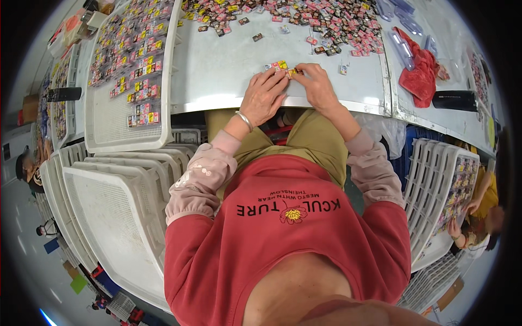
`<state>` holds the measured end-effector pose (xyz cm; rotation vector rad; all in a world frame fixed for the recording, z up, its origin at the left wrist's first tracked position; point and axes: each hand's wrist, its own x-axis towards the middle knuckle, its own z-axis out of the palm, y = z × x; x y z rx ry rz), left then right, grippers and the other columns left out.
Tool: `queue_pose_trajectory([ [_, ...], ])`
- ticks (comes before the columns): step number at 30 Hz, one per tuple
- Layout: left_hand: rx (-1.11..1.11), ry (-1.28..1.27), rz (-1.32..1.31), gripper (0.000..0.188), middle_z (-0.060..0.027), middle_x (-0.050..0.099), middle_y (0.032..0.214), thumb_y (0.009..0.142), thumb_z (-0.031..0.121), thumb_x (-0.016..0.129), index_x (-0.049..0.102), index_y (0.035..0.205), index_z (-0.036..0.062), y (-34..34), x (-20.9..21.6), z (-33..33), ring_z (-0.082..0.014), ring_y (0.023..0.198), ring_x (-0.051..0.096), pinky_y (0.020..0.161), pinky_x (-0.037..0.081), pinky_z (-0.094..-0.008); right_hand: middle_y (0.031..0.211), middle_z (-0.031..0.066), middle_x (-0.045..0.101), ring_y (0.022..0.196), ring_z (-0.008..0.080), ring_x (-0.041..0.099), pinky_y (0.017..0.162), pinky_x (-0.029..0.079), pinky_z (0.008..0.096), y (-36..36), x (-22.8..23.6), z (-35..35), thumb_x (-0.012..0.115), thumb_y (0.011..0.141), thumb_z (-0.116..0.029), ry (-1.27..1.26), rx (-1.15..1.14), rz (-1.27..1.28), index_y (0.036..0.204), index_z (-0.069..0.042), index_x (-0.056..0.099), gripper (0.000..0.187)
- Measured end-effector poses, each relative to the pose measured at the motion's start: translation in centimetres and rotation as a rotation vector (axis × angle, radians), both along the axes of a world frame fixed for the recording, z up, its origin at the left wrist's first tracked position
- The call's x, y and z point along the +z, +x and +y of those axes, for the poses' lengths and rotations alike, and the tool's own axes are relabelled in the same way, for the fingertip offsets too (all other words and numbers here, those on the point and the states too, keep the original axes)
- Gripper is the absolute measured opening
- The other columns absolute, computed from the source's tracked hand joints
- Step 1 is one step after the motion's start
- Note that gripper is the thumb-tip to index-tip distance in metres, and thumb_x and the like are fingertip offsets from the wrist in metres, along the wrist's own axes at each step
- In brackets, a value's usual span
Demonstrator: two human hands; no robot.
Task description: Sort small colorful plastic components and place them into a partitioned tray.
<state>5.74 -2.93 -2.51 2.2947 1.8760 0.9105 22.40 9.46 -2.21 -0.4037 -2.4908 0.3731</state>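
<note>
My left hand (263,96) rests at the table's near edge, its fingers bent and pressed together against a short row of small coloured blocks (279,66). Opposite it, my right hand (318,89) pinches a small yellow and dark block (292,72) between thumb and fingertips, close against the row. My fingers partly hide these pieces. One loose pale block (343,69) lies just right of my right hand. Farther back, a wide heap of similar pink, black, white and yellow blocks (340,27) spreads over the metal table (217,70).
A white tray (100,125) with grouped blocks in rows sits at left. Stacked white trays (109,201) stand below it, more trays (429,179) at right. A red cloth (421,76) and a black cylinder (455,100) lie on the right table. Other people work at both sides.
</note>
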Motion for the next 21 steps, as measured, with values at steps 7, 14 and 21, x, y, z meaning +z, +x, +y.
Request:
queue_pose_trajectory([
  [7,0.108,-0.024,-0.013,0.053,-0.0131,0.041,0.14,0.088,0.026,0.056,0.043,0.135,0.0053,-0.9,1.6,1.0,-0.0328,0.132,0.034,0.107,0.024,-0.0491,0.113,0.0159,0.058,0.108,0.0331,0.053,0.09,0.044,0.0382,0.7,-0.7,2.1,0.043,0.074,0.009,-0.413,-0.073,0.156,0.107,-0.002,0.063,0.04],
  [14,0.015,-0.207,0.134,0.056,-0.0125,0.036,0.145,0.092,0.032,0.048,0.035,0.14,0.0056,-1.2,-0.1,1.5,-0.0262,0.138,0.027,0.11,0.02,-0.0464,0.119,0.0172,0.056,0.113,0.0325,0.052,0.098,0.04,0.0392,0.4,-2.5,0.4,0.042,0.071,0.011,-0.077,-0.067,0.017,0.116,0.0,0.057,0.049],
  [21,0.529,-0.37,-0.708,0.035,-0.0149,0.063,0.106,0.086,0.024,0.061,0.061,0.114,0.0027,-8.1,1.1,-2.5,-0.0264,0.09,0.062,0.08,0.047,-0.0373,0.124,0.0145,0.055,0.116,0.0297,0.052,0.099,0.039,0.0356,3.0,0.4,4.4,0.048,0.082,0.004,-0.514,-0.064,0.103,0.121,-0.003,0.056,0.041],
])
